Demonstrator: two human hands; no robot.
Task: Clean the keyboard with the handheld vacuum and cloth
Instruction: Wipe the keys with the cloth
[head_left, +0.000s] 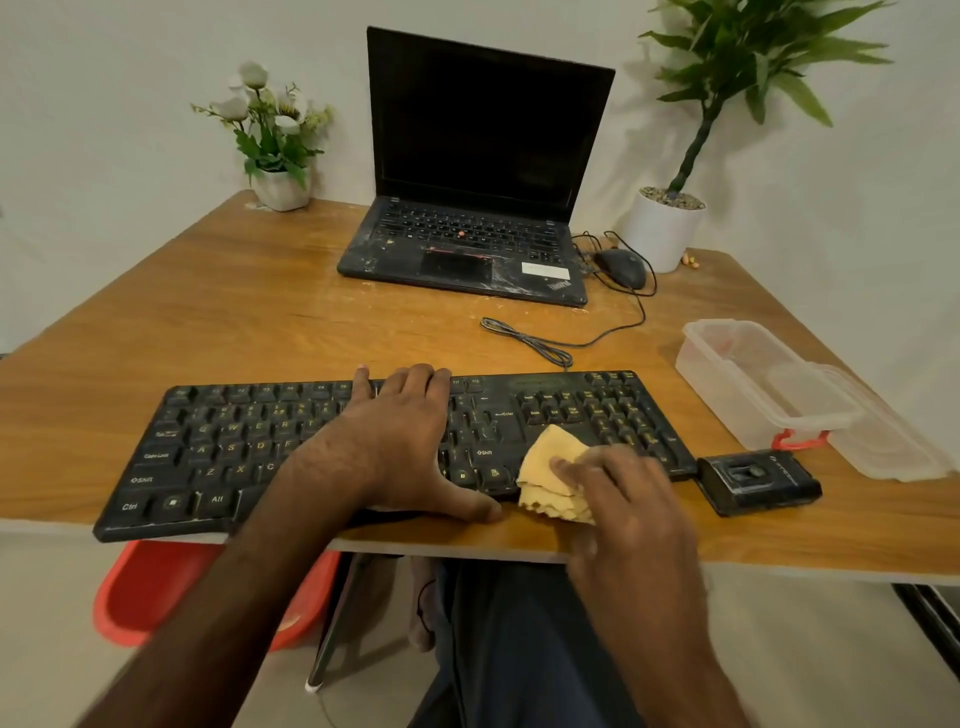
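Keyboard (218, 447): black, lies lengthwise along the near edge of the wooden worktop (208, 312), its left near corner just over the edge.

Left hand (405, 441): flat on the middle of the keyboard, fingers (415, 376) straight and reaching its far edge, thumb spread at the near edge. Holds nothing.

Cloth (545, 467): yellow, bunched, on the keyboard's right near part, partly spilling onto the worktop.

Right hand (618, 493): on top of the cloth, fingers laid fairly straight and pressing it down. Motion-blurred, thumb not seen.

Black box-shaped device (758, 480): just beside the keyboard's right end.

Clear plastic container (727, 374): beyond the device, at the right.

Cable (530, 340): looped behind the keyboard.

Farther back: open laptop (467, 156) with dark screen, mouse (621, 266) beside it, flower pot (280, 187) far left, white plant pot (662, 228) far right.
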